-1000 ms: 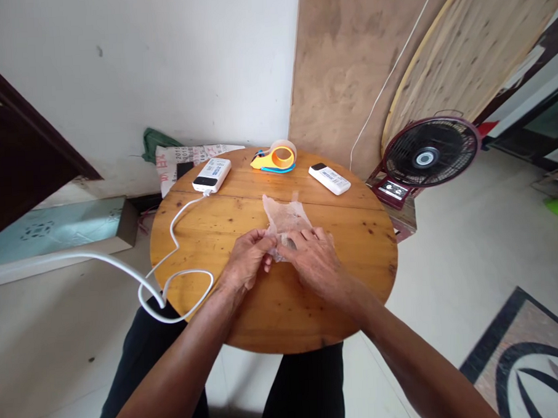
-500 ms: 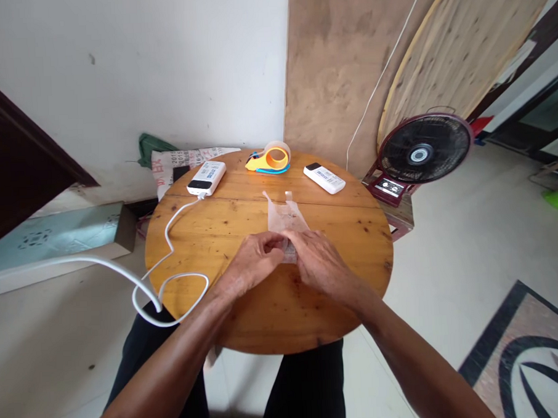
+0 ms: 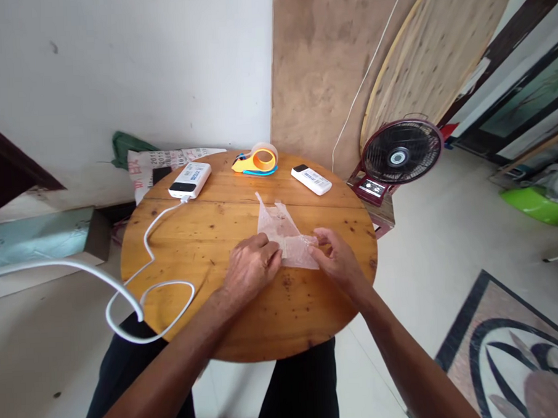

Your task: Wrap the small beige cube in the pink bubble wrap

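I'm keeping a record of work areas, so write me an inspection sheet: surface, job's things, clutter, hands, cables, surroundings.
Surface: round wooden table, with visible seams and dark marks.
Job's things: translucent wrap, creased, on the table between the hands.
Clutter: yellow tape dispenser, left white device and right white device, all toward the far side.
Hands: left hand curled at the wrap's left side, its grip partly hidden; right hand at the right end, thumb and fingers parted.
Cables: white cable plugged into the left device, looping past the table's left edge.
Surroundings: fan to the right; printed sack behind, left.
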{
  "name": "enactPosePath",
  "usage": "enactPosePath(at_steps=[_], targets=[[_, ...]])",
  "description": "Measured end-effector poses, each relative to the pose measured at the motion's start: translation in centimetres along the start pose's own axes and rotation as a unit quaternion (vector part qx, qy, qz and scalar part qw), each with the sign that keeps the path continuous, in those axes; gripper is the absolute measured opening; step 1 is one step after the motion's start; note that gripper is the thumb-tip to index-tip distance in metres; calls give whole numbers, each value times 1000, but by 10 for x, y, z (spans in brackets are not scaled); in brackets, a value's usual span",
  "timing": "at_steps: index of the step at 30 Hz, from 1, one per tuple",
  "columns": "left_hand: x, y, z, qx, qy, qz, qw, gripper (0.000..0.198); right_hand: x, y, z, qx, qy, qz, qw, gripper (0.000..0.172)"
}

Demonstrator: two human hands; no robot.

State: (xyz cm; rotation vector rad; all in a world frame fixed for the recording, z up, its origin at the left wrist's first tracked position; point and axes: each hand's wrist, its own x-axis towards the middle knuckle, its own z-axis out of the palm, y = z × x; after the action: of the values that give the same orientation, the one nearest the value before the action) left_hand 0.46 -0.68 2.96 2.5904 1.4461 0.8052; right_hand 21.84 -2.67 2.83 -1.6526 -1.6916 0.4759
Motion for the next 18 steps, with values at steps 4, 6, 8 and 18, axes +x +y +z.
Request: enactPosePath(at_steps=[4, 6, 8, 18], targets=[[-5, -5, 11, -18, 76, 20, 997, 24, -1, 2, 3, 86, -40, 49, 994, 25], [-6, -5, 15, -37, 96, 21, 994, 22, -1, -1, 2, 101, -40, 46, 993, 20], [-6, -5, 16, -57, 105, 22, 993, 21, -1, -4, 0, 97, -46, 41, 993, 17], [-7, -6, 17, -97, 97, 25, 990, 22, 4, -17, 8, -112, -45, -67, 990, 17]])
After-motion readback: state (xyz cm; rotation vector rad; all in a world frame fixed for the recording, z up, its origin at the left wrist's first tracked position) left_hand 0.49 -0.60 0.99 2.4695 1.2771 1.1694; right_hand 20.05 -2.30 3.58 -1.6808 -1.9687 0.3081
